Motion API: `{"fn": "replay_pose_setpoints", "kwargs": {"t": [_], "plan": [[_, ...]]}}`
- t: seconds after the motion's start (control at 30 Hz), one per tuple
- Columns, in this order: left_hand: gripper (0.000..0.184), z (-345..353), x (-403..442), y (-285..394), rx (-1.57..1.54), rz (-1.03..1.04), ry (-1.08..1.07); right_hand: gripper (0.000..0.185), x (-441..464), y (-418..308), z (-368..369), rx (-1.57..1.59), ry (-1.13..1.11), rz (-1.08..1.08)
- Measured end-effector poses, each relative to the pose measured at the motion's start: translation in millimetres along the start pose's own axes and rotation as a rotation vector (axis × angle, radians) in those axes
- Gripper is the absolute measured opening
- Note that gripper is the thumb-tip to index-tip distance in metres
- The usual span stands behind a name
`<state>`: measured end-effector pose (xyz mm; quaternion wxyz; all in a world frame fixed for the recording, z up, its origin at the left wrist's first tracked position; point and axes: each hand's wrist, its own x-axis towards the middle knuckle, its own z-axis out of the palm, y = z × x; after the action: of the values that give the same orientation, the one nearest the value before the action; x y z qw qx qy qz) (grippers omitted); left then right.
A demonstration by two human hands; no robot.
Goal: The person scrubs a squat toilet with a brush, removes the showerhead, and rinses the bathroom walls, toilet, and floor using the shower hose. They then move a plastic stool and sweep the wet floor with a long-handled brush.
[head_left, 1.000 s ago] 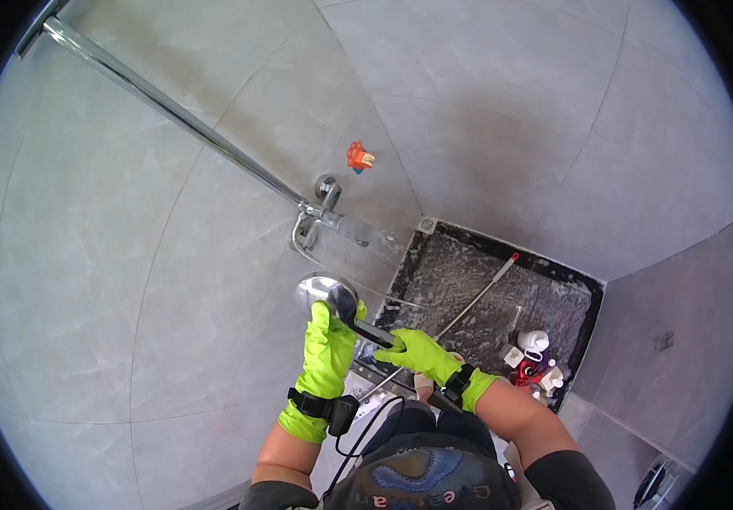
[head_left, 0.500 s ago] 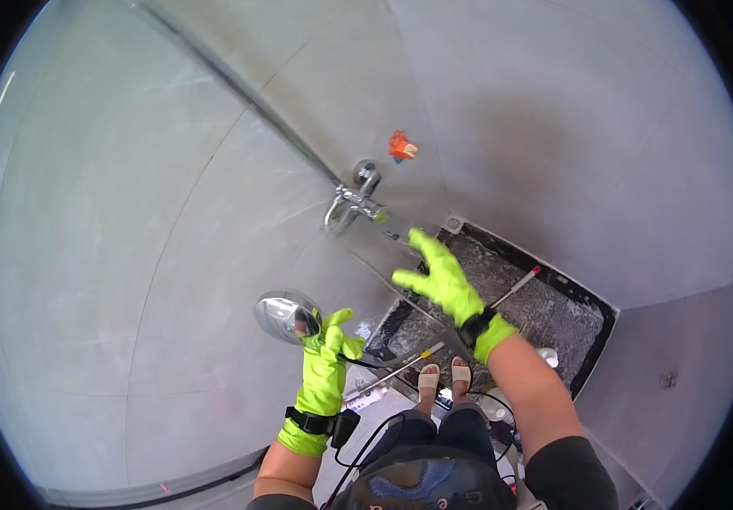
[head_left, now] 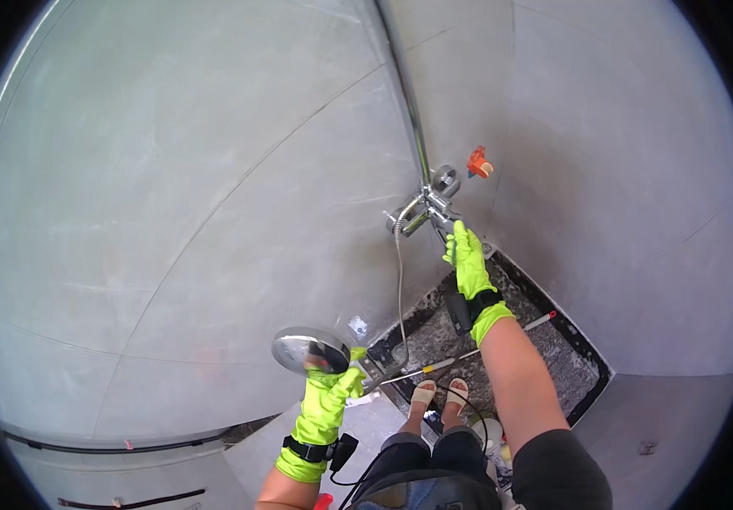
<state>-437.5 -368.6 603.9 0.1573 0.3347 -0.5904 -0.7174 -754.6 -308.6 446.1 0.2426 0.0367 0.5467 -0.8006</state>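
Both of my hands wear bright green gloves. My left hand (head_left: 328, 395) is wrapped round the shower head (head_left: 309, 350), whose shiny round face is beside the grey wall. A metal hose (head_left: 400, 293) hangs from the mixer tap and curves down toward that hand. Up at the wall, my right hand (head_left: 468, 259) reaches to the lower end of the chrome mixer tap (head_left: 438, 202), fingers closed at its handle. Black straps with small boxes circle both wrists.
A chrome pipe (head_left: 409, 93) rises from the tap. An orange figure (head_left: 479, 162) is on the wall. A long pole (head_left: 460, 355) lies across the dark, wet shower floor (head_left: 545, 361). Two sandalled feet (head_left: 440, 393) stand near its edge, with a white container (head_left: 489, 432) beside them.
My right hand left the shower head handle and moved up to the mixer tap. My left hand still holds the shower head. The view has turned, and the wet spray is no longer visible.
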Motion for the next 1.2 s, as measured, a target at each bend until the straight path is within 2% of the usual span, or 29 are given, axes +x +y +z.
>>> {"fn": "replay_pose_setpoints", "kwargs": {"t": [0.03, 0.17, 0.37, 0.5, 0.6, 0.67, 0.7, 0.77, 0.87, 0.9, 1.0, 1.2], "plan": [[0.048, -2.2, -0.5, 0.6, -0.046, 0.019, -0.024, 0.037, 0.5, -1.1, -0.3, -0.031, -0.024, 0.016], [0.047, -13.1, -0.9, 13.3, 0.009, 0.028, -0.056, 0.035, 5.0, -2.8, -12.6, -0.041, -0.147, 0.050], [0.031, -7.0, -2.7, 48.5, 0.302, -0.031, -0.024, 0.031, 10.7, -2.4, -21.4, -0.303, -0.282, -0.048], [0.024, -9.4, 4.9, 63.8, 0.423, -0.120, -0.042, 0.028, 21.8, -3.3, -26.1, -0.475, -0.270, 0.015], [0.022, -9.0, 9.0, 68.5, 0.519, -0.095, -0.077, 0.027, 20.8, -3.7, -26.1, -0.495, -0.263, 0.017], [0.021, -13.6, 11.2, 60.5, 0.474, 0.008, -0.083, 0.029, 19.2, -4.0, -23.3, -0.490, -0.244, 0.038], [0.021, -14.7, 12.1, 58.9, 0.452, 0.062, -0.086, 0.027, 22.2, 1.9, -25.4, -0.564, -0.219, -0.110], [0.021, -11.7, 10.4, 64.7, 0.366, 0.007, -0.077, 0.025, 30.7, 12.9, -35.4, -0.710, -0.164, -0.409], [0.022, -21.4, 14.3, 62.1, 0.382, -0.026, -0.084, 0.022, 43.1, -38.8, -42.7, -1.351, -0.275, -0.810], [0.023, -26.1, 13.6, 58.9, 0.410, -0.035, -0.084, 0.020, 38.8, -60.8, -40.5, -1.385, -0.403, -0.708], [0.025, -26.4, 11.8, 54.7, 0.407, -0.021, -0.081, 0.023, 31.2, -81.3, -34.3, -1.420, -0.506, -0.616], [0.020, -12.0, 10.3, 67.9, 0.613, 0.053, -0.176, 0.028, 35.4, -76.4, -35.1, -1.496, -0.493, -0.628]]}}
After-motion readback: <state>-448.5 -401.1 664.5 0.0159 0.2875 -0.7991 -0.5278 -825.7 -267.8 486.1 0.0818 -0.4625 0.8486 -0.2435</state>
